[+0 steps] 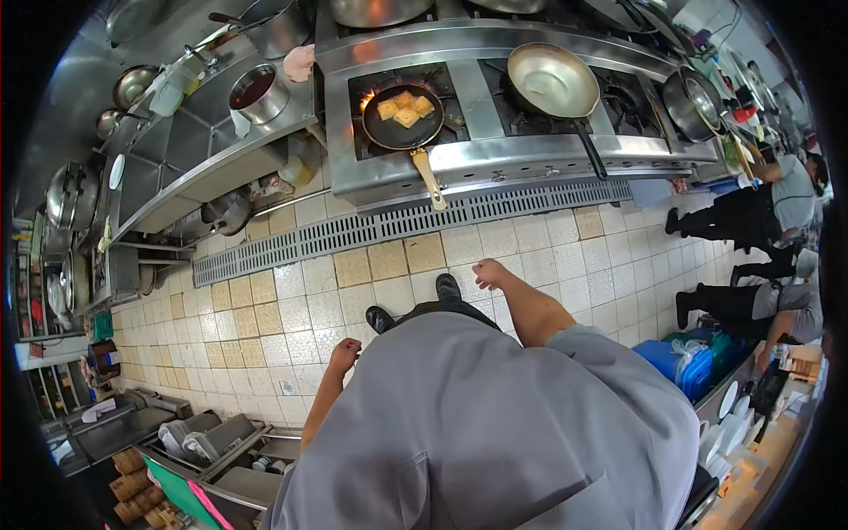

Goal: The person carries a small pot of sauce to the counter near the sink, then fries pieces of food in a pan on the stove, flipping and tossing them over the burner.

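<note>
My left hand [346,353] hangs low by my side over the tiled floor, fingers curled in, with nothing seen in it. My right hand [488,273] is out in front, loosely closed and holding nothing visible, nearest to the stove front. On the left burner sits a black frying pan [378,134] with a light tan handle [427,179] pointing towards me. Several golden-brown square pieces of food [406,108] lie in it, and a flame shows at its left edge. A wide pale metal pan [553,79] with a black handle rests on the middle burner.
A steel pot of dark liquid [258,94] stands on the left counter [190,159]. A floor drain grate [415,227] runs along the stove. Co-workers [791,194] stand at the right, near a blue bin [676,367]. Grey containers [208,437] sit behind me at the lower left.
</note>
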The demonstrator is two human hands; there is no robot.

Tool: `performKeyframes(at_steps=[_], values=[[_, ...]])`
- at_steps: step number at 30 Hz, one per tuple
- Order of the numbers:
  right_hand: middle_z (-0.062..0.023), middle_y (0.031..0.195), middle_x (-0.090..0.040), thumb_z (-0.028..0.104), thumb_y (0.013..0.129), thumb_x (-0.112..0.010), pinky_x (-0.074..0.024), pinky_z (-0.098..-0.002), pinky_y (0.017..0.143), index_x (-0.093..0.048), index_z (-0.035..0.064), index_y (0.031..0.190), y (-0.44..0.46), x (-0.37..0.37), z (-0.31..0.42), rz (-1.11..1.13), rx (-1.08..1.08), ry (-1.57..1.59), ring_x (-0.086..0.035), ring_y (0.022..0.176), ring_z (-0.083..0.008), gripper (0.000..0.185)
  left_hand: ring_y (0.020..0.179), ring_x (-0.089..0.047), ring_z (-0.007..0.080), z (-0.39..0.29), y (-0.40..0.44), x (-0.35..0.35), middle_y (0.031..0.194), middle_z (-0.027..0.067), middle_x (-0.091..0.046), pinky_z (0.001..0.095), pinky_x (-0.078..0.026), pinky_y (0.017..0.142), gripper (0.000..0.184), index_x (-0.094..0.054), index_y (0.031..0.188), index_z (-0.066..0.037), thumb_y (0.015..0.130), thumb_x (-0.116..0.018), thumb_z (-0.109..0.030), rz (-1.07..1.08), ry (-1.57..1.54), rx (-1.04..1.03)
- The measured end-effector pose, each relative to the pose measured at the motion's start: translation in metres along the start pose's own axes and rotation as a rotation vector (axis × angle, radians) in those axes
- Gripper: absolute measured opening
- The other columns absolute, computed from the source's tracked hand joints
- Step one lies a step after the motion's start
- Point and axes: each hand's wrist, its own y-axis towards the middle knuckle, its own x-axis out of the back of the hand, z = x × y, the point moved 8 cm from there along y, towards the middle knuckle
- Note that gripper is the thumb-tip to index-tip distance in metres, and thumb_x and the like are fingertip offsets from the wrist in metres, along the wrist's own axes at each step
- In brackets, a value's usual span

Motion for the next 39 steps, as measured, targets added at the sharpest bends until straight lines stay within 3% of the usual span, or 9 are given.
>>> performKeyframes(at_steps=[8,12,18,21,39], values=[[-0.0083,0.085,-0.064,0.034,0.090,-0.046,-0.0481,-0.0338,0.053,-0.055,0.0068,0.106,-0.005,0.016,0.040,-0.100,0.144,0.045,-0.063,0.066,-0.0178,0.033,0.080,-0.061,0.0172,-0.017,0.020,0.009,0.089,0.0096,-0.063,0.0299,-0.053,0.070,0.023,-0.060,0.095,-0.001,0.087,-0.055,-0.022,0.020,-0.076,-0.077],[-0.0087,0.086,-0.064,0.034,0.091,-0.046,-0.0485,-0.0341,0.054,-0.054,0.0066,0.107,-0.007,0.003,0.034,-0.070,0.109,0.033,-0.063,0.066,-0.0178,0.033,0.080,-0.061,0.0175,-0.005,0.048,0.001,0.089,0.0097,-0.062,0.0298,-0.053,0.070,0.022,-0.059,0.095,0.000,0.087,-0.055,-0.020,0.032,-0.187,-0.135],[-0.0103,0.091,-0.066,0.034,0.091,-0.045,-0.0492,-0.0362,0.056,-0.054,0.0069,0.108,-0.010,-0.009,0.013,-0.044,0.041,-0.017,-0.064,0.067,-0.0187,0.034,0.079,-0.062,0.0178,-0.032,0.016,0.001,0.089,0.0099,-0.063,0.0298,-0.053,0.069,0.022,-0.060,0.096,-0.001,0.087,-0.055,-0.020,0.015,-0.026,-0.131],[-0.0098,0.090,-0.065,0.034,0.091,-0.045,-0.0491,-0.0364,0.057,-0.054,0.0075,0.108,-0.010,-0.005,0.010,-0.036,0.022,-0.012,-0.064,0.067,-0.0189,0.033,0.079,-0.062,0.0179,-0.014,0.017,-0.002,0.089,0.0103,-0.063,0.0296,-0.053,0.068,0.022,-0.060,0.097,0.000,0.087,-0.055,-0.020,0.038,-0.031,-0.118],[-0.0093,0.091,-0.066,0.035,0.092,-0.045,-0.0500,-0.0364,0.058,-0.053,0.0075,0.110,-0.002,-0.006,0.029,-0.026,0.052,-0.030,-0.064,0.069,-0.0185,0.034,0.083,-0.063,0.0180,-0.020,0.008,-0.009,0.093,0.0117,-0.065,0.0301,-0.053,0.070,0.024,-0.063,0.100,-0.003,0.088,-0.056,-0.023,0.026,-0.038,-0.068]])
